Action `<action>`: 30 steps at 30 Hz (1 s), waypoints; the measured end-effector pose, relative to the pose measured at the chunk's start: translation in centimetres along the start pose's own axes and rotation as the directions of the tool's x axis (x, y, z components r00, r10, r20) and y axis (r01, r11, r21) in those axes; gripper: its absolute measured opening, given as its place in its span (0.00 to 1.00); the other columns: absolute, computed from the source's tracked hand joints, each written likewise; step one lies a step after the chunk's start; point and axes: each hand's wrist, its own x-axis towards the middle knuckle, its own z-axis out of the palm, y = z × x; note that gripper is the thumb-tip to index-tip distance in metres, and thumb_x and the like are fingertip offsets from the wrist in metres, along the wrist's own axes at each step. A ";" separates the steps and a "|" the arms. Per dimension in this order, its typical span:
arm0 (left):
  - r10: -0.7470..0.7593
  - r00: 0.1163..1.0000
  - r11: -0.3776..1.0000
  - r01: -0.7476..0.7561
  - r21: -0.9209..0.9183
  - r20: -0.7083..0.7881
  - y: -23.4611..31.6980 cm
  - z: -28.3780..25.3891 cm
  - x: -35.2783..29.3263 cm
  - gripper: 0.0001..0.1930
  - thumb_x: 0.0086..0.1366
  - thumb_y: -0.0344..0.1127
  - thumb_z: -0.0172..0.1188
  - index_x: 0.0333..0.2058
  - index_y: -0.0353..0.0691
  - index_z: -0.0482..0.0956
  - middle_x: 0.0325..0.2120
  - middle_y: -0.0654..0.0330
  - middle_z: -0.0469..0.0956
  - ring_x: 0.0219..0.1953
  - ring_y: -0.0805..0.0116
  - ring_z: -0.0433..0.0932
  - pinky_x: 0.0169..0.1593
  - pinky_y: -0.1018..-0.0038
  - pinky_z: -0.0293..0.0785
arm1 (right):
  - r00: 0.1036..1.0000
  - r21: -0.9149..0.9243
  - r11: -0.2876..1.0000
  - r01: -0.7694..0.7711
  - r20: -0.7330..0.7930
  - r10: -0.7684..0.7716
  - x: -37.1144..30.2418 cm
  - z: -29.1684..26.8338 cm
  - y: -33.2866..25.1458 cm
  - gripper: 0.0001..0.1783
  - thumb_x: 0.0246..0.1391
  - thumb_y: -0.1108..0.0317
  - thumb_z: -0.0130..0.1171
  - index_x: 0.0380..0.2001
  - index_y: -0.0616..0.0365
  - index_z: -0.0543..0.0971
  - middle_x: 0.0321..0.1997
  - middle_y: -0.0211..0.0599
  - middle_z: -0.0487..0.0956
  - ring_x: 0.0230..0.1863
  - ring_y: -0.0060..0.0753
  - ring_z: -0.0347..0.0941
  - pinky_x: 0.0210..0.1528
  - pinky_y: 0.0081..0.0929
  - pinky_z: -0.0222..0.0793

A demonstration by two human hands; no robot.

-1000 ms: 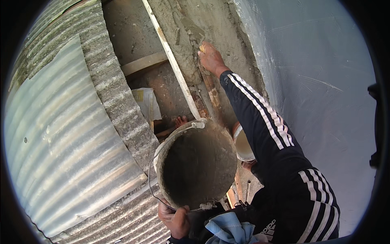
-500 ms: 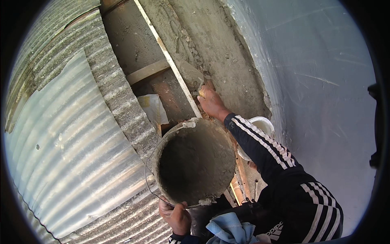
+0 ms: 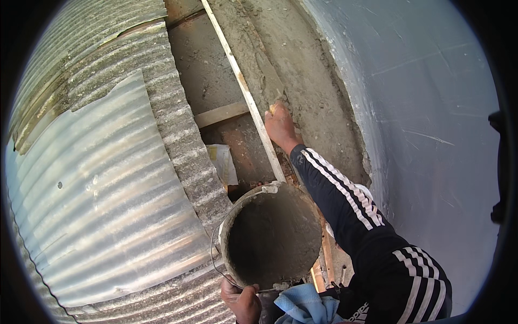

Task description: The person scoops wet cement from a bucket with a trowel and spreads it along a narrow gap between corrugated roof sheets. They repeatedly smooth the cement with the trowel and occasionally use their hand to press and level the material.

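Bucket kept close, trowel at arm's length on the wet mortar

The right hand [image 3: 281, 125], at upper centre, is closed round the yellowish handle of a trowel [image 3: 273, 80]. Its mortar-coloured blade points up the frame and lies low against the rough mortar [image 3: 318, 97]; the arm is stretched out, presumably to get the blade flat along that band. Where the blade's edges end is hard to tell, grey on grey.

The left hand [image 3: 241, 302], at lower centre, has thumb and fingers pinched at the near edge of the bucket [image 3: 302, 227]; whether they grip the rim, the wire handle [image 3: 213, 251] or both, I cannot tell. The bucket's mouth faces the camera, its inside coated grey, likely held there to steady it and keep it within reach. A blue cloth [image 3: 306, 302] sits just below it.

A pale timber strip [image 3: 243, 83] runs along the mortar's left side, perhaps serving as an edge for it. Left of that is a recess with a wooden crosspiece [image 3: 221, 114] and a crumpled sheet [image 3: 224, 164]. Weathered corrugated roofing [image 3: 183, 124] fills the left, overlaid by a paler ribbed panel [image 3: 108, 200]. A smooth blue-grey wall [image 3: 431, 135] takes up the right.
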 end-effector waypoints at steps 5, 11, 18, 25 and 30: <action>0.033 0.999 0.999 -0.033 -0.014 0.005 0.6 0.8 0.1 0.19 0.46 0.16 0.54 0.40 0.33 0.78 0.32 0.61 0.82 0.28 0.75 0.77 0.34 0.78 0.75 | 0.958 -0.033 0.990 -0.134 0.251 0.138 7.3 -1.3 -4.5 0.22 0.62 0.64 0.58 0.55 0.66 0.77 0.59 0.67 0.79 0.62 0.70 0.75 0.65 0.51 0.71; 0.173 0.969 0.984 -0.162 -0.073 0.178 4.2 2.1 0.7 0.10 0.54 0.17 0.55 0.35 0.36 0.74 0.31 0.63 0.79 0.31 0.77 0.74 0.40 0.78 0.72 | 0.924 0.004 0.987 0.158 0.352 -0.150 -8.3 -20.7 -9.0 0.30 0.66 0.60 0.60 0.65 0.69 0.71 0.57 0.63 0.80 0.58 0.60 0.80 0.61 0.47 0.73; 0.370 0.849 0.904 -0.422 0.062 0.378 10.1 5.6 1.3 0.09 0.57 0.18 0.55 0.29 0.40 0.69 0.25 0.70 0.70 0.27 0.83 0.64 0.34 0.81 0.63 | 0.832 -0.255 0.936 0.244 0.551 -0.067 -20.0 -31.9 -16.0 0.26 0.67 0.66 0.61 0.63 0.66 0.70 0.47 0.62 0.80 0.45 0.66 0.82 0.47 0.56 0.77; 0.504 0.712 0.803 -0.595 0.038 0.489 16.2 10.1 1.0 0.08 0.59 0.20 0.53 0.27 0.42 0.68 0.24 0.72 0.67 0.26 0.84 0.61 0.32 0.81 0.59 | 0.867 -0.284 0.901 0.328 0.470 -0.167 -23.7 -39.1 -19.7 0.24 0.62 0.72 0.62 0.58 0.71 0.73 0.44 0.59 0.81 0.42 0.57 0.84 0.43 0.49 0.79; 0.521 0.617 0.730 -0.680 0.068 0.590 19.0 12.0 -2.2 0.08 0.58 0.20 0.53 0.26 0.42 0.68 0.23 0.71 0.68 0.26 0.83 0.63 0.32 0.81 0.60 | 0.924 -0.376 0.884 0.278 0.356 -0.139 -20.8 -32.6 -17.2 0.17 0.58 0.78 0.55 0.48 0.79 0.76 0.39 0.60 0.82 0.39 0.56 0.84 0.44 0.44 0.82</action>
